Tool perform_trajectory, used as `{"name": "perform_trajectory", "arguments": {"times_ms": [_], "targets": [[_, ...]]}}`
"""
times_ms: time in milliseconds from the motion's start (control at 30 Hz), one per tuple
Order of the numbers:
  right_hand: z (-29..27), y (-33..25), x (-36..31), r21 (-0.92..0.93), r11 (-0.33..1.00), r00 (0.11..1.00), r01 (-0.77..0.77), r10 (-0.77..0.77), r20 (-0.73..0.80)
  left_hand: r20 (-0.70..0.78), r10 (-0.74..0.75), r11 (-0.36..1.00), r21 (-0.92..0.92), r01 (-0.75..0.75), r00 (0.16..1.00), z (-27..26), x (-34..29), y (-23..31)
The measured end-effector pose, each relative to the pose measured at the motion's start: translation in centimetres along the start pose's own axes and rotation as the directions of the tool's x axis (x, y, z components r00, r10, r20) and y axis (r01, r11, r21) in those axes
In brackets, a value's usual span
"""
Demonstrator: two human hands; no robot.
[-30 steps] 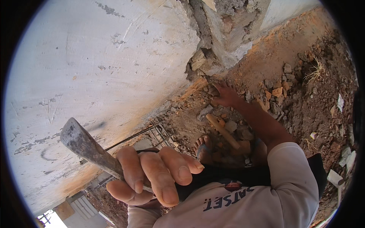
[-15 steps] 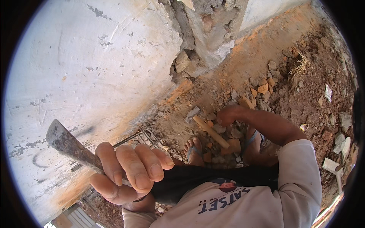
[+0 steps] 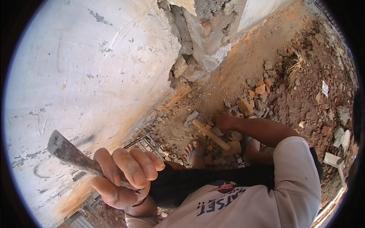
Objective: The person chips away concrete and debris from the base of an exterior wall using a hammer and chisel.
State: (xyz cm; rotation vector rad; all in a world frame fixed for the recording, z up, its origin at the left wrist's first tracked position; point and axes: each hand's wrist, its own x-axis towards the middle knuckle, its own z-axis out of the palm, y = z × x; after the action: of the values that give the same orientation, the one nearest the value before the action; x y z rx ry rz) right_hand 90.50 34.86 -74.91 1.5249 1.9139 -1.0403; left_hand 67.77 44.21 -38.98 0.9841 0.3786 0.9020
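Observation:
My left hand (image 3: 131, 171) is raised before the white wall, its fingers wrapped around a flat, wide-bladed metal chisel (image 3: 70, 150). The blade points up and to the left. Down among the rubble, my right hand (image 3: 225, 122) reaches to the ground close to a pale wooden handle (image 3: 211, 135). Its fingers are hidden, so I cannot tell whether it grips anything. The wooden handle lies slanted between my sandalled feet (image 3: 195, 154), with broken brick pieces (image 3: 232, 149) around its lower end.
The white wall (image 3: 102, 76) fills the left side. Its corner is broken open to rough masonry (image 3: 184, 66). Stones and brick chunks (image 3: 260, 89) are scattered along a dirt bank (image 3: 315, 87) at right. A metal bar frame (image 3: 148, 142) lies by the wall's foot.
My right hand and forearm have shifted slightly lower and left, uncovering more of an orange-brown chunk beside them. The chisel stays in my left hand, nearly where it was.

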Motion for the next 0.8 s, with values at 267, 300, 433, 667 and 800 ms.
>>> {"name": "perform_trajectory", "arguments": {"times_ms": [267, 300, 433, 667, 800], "targets": [[0.9, -7.5, -1.3, 0.359, 0.929, 0.995, -0.088, 0.095, -0.003, 0.046, 0.018, 0.995, 0.093, -0.022, 0.999, -0.4, 1.4, -1.1], [1.7, -7.3, -0.6, 0.411, 0.899, 0.983, -0.148, 0.178, -0.035, 0.036, 0.009, 0.998, 0.058, -0.011, 0.999, -0.6, 1.4, -1.3], [0.9, -4.3, 0.0, 0.720, 0.687, 0.993, -0.096, 0.113, 0.025, 0.009, 0.006, 0.998, 0.065, -0.006, 1.000, -0.1, 1.3, -1.6], [-3.2, 5.0, -5.6, 0.965, -0.251, 0.856, -0.076, 0.480, 0.192, 0.094, -0.056, 0.986, 0.163, 0.040, 0.994, -1.1, 2.3, -3.4], [-6.4, 13.2, -9.9, 0.686, -0.441, 0.671, 0.579, 0.735, -0.094, 0.070, -0.097, 0.982, 0.172, 0.084, 0.993, -1.5, 2.5, -3.2]]}}
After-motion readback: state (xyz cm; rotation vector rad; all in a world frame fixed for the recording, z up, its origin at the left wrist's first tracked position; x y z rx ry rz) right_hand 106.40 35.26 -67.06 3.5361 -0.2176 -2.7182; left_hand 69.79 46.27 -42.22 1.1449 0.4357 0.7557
